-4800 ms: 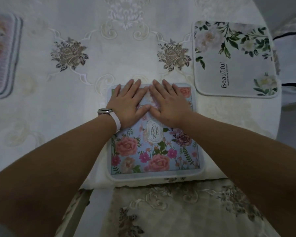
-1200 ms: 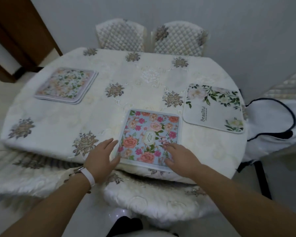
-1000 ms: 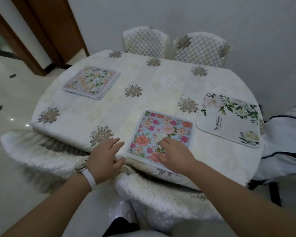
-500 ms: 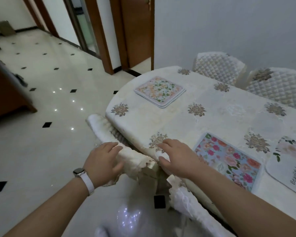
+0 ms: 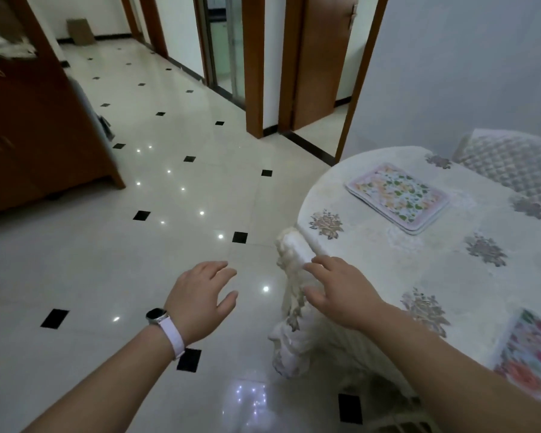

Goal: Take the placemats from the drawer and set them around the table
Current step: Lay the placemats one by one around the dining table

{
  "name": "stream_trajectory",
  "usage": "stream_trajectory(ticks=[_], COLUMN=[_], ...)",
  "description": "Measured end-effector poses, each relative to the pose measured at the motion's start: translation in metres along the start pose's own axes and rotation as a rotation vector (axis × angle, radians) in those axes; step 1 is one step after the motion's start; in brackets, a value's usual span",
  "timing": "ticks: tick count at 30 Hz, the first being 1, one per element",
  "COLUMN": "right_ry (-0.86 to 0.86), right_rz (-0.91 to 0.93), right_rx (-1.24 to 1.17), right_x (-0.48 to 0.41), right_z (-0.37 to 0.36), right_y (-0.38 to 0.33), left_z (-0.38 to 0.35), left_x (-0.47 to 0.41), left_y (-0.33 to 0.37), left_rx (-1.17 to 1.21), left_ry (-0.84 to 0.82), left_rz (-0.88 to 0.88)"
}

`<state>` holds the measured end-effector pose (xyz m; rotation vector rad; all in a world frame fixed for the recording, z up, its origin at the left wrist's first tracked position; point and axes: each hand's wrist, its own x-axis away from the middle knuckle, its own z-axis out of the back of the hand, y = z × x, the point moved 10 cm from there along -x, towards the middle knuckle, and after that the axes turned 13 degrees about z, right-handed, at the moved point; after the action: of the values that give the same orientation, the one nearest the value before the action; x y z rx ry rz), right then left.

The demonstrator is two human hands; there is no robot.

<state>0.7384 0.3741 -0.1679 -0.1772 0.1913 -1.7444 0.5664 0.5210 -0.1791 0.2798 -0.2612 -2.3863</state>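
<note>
A small stack of floral placemats [image 5: 397,197] with green leaves lies near the far left edge of the round table [image 5: 372,264], which wears a cream embroidered cloth. Part of a blue placemat with pink roses [image 5: 531,357] shows at the right edge of the view. My left hand [image 5: 200,300], with a white watch on the wrist, hangs over the floor, fingers apart and holding nothing. Over the covered chair back at the table's near edge hovers my right hand [image 5: 338,292], fingers spread, holding nothing.
A chair [image 5: 289,295] in a cream cover stands tucked against the table by my right hand. A quilted chair [image 5: 509,160] is at the far side. A brown wooden cabinet [image 5: 28,126] stands at the left across the glossy tiled floor [image 5: 169,245]. Doorways open ahead.
My view has swung left, away from the table toward the floor and cabinet. Both hands have left the rose placemat; the white "Beautiful" placemat is out of view.
</note>
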Motion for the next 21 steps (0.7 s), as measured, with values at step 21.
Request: stream_trajectory(ticks=[21], right_ry=[0.039], right_rz=[-0.036], right_rx=[-0.065], right_x=[-0.268], right_z=[-0.009], right_y=[0.022], left_z=[0.028], left_x=[-0.205], left_y=[-0.155], left_rx=[0.013], left_ry=[0.047], left_rz=[0.046])
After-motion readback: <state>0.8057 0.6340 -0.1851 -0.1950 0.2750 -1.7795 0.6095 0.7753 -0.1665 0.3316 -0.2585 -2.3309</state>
